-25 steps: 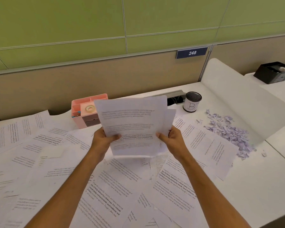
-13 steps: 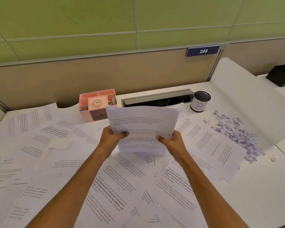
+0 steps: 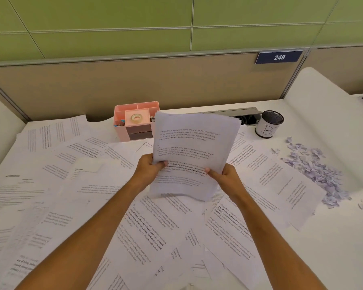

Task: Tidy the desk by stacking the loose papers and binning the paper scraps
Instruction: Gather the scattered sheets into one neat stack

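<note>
White desk (image 3: 333,243) lies under loose sheets (image 3: 138,225) spread across most of its top, with a pile of lilac scraps (image 3: 314,170) at its right side, a pink organiser (image 3: 134,124) at the back and a black mesh cup (image 3: 269,126) right of it. Above the sheets a sheaf (image 3: 193,149) stands tilted between both hands. The left hand (image 3: 148,170) pinches its lower left edge and the right hand (image 3: 226,177) its lower right edge, thumbs on the printed face, fingers hidden behind.
</note>
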Available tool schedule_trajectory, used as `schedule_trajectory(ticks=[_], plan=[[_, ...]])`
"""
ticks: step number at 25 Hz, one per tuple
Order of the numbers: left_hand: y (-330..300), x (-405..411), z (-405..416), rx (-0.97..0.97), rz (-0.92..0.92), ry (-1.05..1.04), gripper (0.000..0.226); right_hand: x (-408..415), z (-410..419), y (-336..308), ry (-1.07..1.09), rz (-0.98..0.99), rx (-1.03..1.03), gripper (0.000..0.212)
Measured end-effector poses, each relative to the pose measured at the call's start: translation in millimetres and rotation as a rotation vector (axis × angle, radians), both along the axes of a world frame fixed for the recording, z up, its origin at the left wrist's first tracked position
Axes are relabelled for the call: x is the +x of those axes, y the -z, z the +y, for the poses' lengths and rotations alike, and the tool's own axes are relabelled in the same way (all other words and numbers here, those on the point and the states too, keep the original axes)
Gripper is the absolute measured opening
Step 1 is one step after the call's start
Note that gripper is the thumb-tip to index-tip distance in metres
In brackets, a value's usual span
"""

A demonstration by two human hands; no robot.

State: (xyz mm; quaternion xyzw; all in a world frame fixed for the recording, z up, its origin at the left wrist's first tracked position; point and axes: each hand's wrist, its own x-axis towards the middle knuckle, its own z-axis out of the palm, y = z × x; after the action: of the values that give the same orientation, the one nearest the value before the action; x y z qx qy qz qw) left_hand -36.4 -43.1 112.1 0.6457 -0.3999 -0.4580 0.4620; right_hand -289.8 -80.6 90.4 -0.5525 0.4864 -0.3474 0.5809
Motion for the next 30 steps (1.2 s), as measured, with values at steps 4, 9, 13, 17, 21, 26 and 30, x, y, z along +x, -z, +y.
schedule_trajectory(ticks=[4,9,13,17,21,26,30], plan=[[7.4,10.1,6.2,0.058,-0.002,-0.029,0.015,-24.6,6.6,21.1,0.106,0.327,-0.016,0.047],[30.1,21.6,14.7,0.202,0.12,-0.072,0.027,-84.2,20.4,47.2,0.338,0.69,-0.054,0.055],[53.4,19.3,16.4,0.32,0.092,-0.036,0.036,-132.1,37.8,58.8,0.393,1.057,-0.03,0.07],[66.8,0.9,16.0,0.358,0.014,-0.029,0.028,-146.1,62.2,62.3,0.543,1.153,0.069,0.071],[74.8,-12.9,17.6,0.385,-0.027,-0.046,0.024,-139.3,84.9,61.8,0.594,1.271,0.178,0.07],[75.5,-15.0,20.0,0.385,-0.033,-0.047,0.021,-111.9,97.5,66.5,0.492,1.343,0.219,0.099],[72.6,-15.3,22.7,0.393,-0.038,-0.04,0.019,-88.4,96.3,66.2,0.476,1.227,0.166,0.109]])
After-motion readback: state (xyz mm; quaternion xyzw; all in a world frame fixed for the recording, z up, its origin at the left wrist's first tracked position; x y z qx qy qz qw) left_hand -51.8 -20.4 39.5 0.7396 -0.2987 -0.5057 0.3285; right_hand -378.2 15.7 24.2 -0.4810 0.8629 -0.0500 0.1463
